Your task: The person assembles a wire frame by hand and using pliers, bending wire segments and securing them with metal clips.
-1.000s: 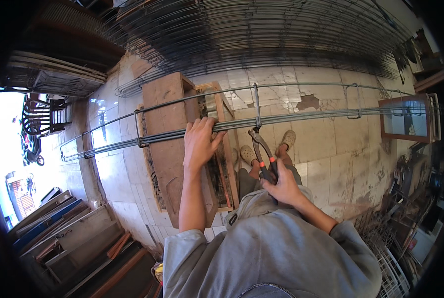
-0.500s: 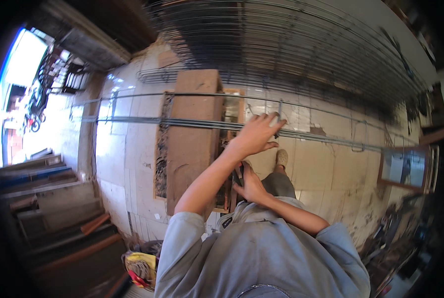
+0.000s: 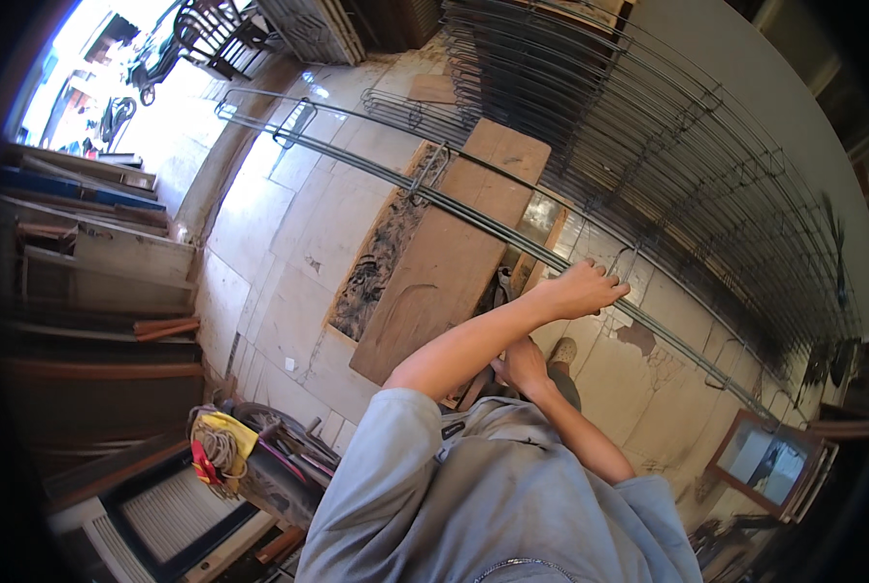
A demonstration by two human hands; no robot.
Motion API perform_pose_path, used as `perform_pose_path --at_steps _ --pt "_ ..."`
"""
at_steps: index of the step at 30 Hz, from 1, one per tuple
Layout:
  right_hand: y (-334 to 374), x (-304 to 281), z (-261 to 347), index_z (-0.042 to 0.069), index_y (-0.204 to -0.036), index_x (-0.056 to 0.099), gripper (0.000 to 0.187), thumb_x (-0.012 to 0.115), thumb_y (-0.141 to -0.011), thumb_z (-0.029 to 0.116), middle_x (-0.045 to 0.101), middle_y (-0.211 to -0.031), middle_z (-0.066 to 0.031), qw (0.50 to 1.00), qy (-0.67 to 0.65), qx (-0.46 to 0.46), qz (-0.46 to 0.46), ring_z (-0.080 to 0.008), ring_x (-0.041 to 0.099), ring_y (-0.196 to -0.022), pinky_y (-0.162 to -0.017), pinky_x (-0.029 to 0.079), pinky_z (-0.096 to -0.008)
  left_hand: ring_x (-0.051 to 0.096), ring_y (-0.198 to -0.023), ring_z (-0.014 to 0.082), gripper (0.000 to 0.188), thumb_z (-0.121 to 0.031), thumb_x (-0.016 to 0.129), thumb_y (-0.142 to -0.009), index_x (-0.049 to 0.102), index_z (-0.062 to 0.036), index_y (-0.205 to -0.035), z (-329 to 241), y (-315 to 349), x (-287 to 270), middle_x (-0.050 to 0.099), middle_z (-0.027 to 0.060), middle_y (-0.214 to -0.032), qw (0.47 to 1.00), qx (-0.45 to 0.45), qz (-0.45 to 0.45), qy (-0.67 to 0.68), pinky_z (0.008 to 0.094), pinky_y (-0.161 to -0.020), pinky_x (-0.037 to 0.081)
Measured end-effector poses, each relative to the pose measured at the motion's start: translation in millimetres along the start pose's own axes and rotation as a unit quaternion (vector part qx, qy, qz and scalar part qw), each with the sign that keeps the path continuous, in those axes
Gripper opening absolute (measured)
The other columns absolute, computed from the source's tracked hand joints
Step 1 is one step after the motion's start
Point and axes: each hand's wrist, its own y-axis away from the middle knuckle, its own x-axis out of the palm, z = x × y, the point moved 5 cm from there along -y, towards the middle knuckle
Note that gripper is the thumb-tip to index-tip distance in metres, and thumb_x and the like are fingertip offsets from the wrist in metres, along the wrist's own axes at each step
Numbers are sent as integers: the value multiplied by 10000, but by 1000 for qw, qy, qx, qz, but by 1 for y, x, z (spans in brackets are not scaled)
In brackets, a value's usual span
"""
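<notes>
A long, narrow cage of thin steel bars (image 3: 357,169), tied with small rectangular stirrups (image 3: 428,175), runs slantwise in front of me. It lies across a brown wooden board (image 3: 454,248). My left hand (image 3: 588,290) reaches over to the cage, its fingers curled around the bars just right of the board. My right hand (image 3: 524,367) is nearer my body, below the left forearm, which partly covers it. Its fingers look bent and closed; what they hold is hidden.
Many similar bar cages (image 3: 638,126) are stacked beyond. Under the board lies a dark-stained panel (image 3: 381,262). A framed glass piece (image 3: 763,462) stands at right. Wooden frames (image 3: 114,257) line the left, near a seat with a yellow bag and rope (image 3: 225,447). Chairs and motorbikes are far left.
My view has turned, so the cage and board now slant. My left hand, its fingers more spread before, now curls around the bars. My right hand has slipped further behind the left forearm.
</notes>
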Motion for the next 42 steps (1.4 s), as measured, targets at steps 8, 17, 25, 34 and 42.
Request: perform_pose_path --at_steps 8,17,25,34,42 --pt "-5 4 10 -32 -1249 516 526 694 -840 246 625 -1139 -280 991 -125 -5 38 -424 601 -1095 -894 497 -509 694 -803 280 495 -255 764 -783 557 -90 -1201 0 2 -3 671 92 -863 998 -21 19 54 389 -647 531" --pt "-6 -16 37 -6 -1260 503 453 648 -880 194 585 -1134 -186 893 -423 16 -152 -263 558 -1047 -902 445 -410 604 -1025 350 434 -216 772 -803 601 -48 -1165 -44 126 -117 624 156 -1088 878 -294 -317 208 435 -876 475" --pt "10 -16 -20 -21 -1221 524 378 616 -869 82 576 -886 -51 952 -298 69 -27 -95 506 -729 -608 435 -258 545 -1206 363 282 -50 552 -938 582 17 -1210 -119 255 36 552 186 -1312 802 -503 -220 235 450 -1002 453" --pt "73 -50 -77 -51 -1246 524 443 624 -851 121 596 -778 -148 960 -264 66 -66 -219 600 -688 -668 495 -352 461 -1249 416 573 -53 585 -861 405 53 -1394 -83 245 86 452 250 -1381 856 -509 -72 53 453 -1046 403" --pt "38 -48 -94 -38 -1293 497 463 608 -893 167 625 -787 -159 957 -259 84 -102 -206 622 -681 -634 496 -355 569 -1053 423 449 -52 606 -822 504 24 -1252 -93 240 44 507 250 -1196 836 -541 -20 90 426 -867 502"
